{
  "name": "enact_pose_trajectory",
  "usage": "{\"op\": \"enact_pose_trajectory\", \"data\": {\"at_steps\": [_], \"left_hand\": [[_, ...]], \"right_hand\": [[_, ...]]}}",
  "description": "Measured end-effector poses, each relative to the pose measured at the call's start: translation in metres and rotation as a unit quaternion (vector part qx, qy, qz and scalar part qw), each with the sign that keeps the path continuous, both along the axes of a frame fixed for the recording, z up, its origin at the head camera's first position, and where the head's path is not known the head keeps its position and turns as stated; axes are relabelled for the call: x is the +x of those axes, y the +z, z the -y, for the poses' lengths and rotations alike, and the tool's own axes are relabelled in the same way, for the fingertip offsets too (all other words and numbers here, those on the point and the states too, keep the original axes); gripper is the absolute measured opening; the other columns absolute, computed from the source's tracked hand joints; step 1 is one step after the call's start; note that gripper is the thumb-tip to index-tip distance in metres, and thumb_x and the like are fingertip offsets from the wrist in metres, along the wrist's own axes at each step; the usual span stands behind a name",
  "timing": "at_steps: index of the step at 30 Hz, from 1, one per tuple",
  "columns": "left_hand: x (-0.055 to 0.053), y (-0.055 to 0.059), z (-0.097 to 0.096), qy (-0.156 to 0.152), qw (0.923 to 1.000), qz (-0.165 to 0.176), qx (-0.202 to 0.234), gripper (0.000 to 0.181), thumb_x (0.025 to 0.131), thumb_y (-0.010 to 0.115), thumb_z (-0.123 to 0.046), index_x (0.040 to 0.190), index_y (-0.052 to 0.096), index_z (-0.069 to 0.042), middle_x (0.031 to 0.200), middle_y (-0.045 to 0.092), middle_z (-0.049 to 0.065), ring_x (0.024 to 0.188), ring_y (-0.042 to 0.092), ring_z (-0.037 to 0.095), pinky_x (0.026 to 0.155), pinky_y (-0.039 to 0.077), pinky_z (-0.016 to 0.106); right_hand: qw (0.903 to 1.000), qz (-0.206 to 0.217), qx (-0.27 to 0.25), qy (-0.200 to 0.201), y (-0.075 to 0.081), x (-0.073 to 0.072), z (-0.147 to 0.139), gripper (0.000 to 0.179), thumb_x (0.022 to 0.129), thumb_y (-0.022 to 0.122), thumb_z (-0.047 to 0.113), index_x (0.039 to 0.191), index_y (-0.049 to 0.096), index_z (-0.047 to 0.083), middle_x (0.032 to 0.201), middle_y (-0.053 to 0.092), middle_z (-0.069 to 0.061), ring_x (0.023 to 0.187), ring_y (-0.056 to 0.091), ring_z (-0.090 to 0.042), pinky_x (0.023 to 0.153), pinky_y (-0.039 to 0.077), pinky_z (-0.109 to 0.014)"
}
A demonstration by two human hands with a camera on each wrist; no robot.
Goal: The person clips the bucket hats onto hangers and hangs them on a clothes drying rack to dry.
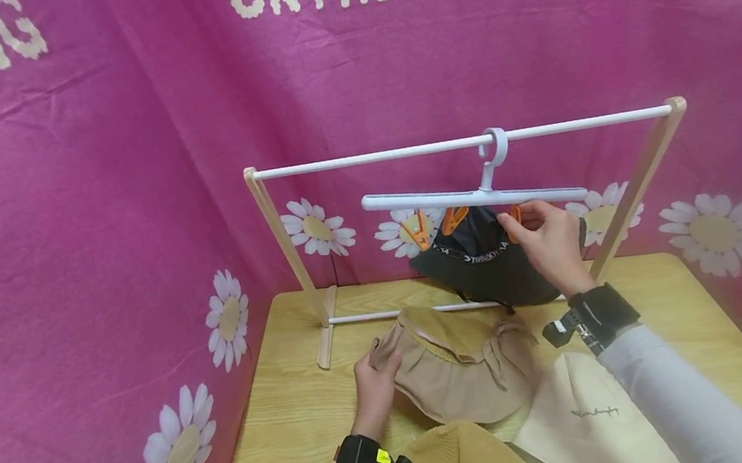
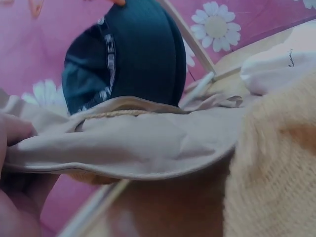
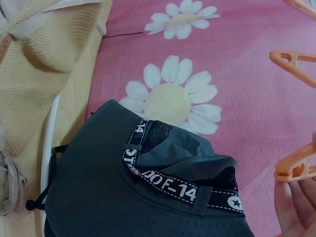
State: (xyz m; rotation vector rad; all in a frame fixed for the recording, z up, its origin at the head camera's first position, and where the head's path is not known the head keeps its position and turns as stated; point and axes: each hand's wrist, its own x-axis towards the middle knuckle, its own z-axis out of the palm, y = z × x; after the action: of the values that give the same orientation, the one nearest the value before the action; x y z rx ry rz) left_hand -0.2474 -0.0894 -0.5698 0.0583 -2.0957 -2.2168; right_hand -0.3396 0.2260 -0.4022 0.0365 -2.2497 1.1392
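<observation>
My left hand [image 1: 376, 384] grips the brim of a khaki fabric sun hat [image 1: 457, 386], its woven crown facing up in the head view. In the left wrist view, that brim [image 2: 148, 148] stretches across in front of a dark bucket-style hat [image 2: 143, 54]. My right hand [image 1: 546, 234] pinches an orange clip [image 3: 296, 165] under the pale blue hanger [image 1: 422, 200]. Just below the hanger is the dark hat [image 1: 492, 271], with a white-lettered band inside. Two more orange clips [image 1: 417, 230] dangle left of my right hand.
The hanger hooks over the white rod of a wooden-legged rack [image 1: 363, 158] on the table [image 1: 283, 425]. A tan knitted hat [image 1: 462, 458] and a cream hat with script lettering [image 1: 592, 420] lie at the front. Pink flowered cloth [image 1: 97, 179] surrounds the table.
</observation>
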Motion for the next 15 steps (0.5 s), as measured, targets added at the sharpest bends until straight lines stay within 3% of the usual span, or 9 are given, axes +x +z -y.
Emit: {"op": "enact_pose_trajectory", "data": {"at_steps": [3,6,9,12,15], "left_hand": [[-0.005,0.015,-0.007,0.002,0.9990,-0.033,-0.029,0.028,0.101,0.071,-0.016,0.121,0.073,0.003,0.114,0.076,0.018,0.104,0.072,0.018,0.090,0.055,0.024],[-0.008,0.030,-0.012,0.016,0.9921,-0.082,-0.093,0.022,0.101,0.070,-0.015,0.115,0.077,0.001,0.093,0.077,0.010,0.085,0.070,0.010,0.074,0.053,0.022],[-0.008,0.045,-0.018,0.022,0.9816,-0.123,-0.145,0.013,0.100,0.070,-0.010,0.098,0.078,0.000,0.067,0.058,-0.003,0.062,0.050,0.003,0.057,0.039,0.020],[-0.007,0.056,-0.023,0.022,0.9728,-0.148,-0.177,0.020,0.100,0.068,-0.008,0.082,0.070,0.000,0.063,0.031,-0.006,0.053,0.026,0.004,0.052,0.023,0.022],[-0.006,0.063,-0.028,0.025,0.9653,-0.167,-0.199,0.013,0.101,0.068,-0.008,0.093,0.076,0.000,0.063,0.041,-0.007,0.055,0.031,0.003,0.053,0.028,0.021]], "right_hand": [[0.9998,-0.017,-0.005,-0.005,0.000,0.000,0.001,0.033,0.093,0.081,0.028,0.100,0.076,-0.004,0.088,0.078,-0.020,0.069,0.052,0.020,0.069,0.041,-0.011],[0.9996,-0.027,-0.007,-0.006,0.000,0.000,0.003,0.032,0.093,0.081,0.026,0.098,0.076,-0.005,0.087,0.077,-0.021,0.068,0.051,0.020,0.068,0.041,-0.011],[0.9996,-0.028,-0.001,-0.008,0.001,0.001,0.005,0.031,0.093,0.081,0.026,0.097,0.076,-0.005,0.086,0.077,-0.021,0.069,0.050,0.019,0.067,0.040,-0.011],[0.9997,-0.024,0.002,-0.011,0.001,0.002,0.007,0.031,0.094,0.081,0.027,0.096,0.076,-0.004,0.085,0.076,-0.020,0.069,0.050,0.018,0.067,0.039,-0.013],[0.9997,-0.023,0.000,-0.014,0.001,0.002,0.007,0.029,0.094,0.080,0.027,0.096,0.077,-0.002,0.084,0.076,-0.019,0.069,0.050,0.018,0.067,0.039,-0.014]]}}
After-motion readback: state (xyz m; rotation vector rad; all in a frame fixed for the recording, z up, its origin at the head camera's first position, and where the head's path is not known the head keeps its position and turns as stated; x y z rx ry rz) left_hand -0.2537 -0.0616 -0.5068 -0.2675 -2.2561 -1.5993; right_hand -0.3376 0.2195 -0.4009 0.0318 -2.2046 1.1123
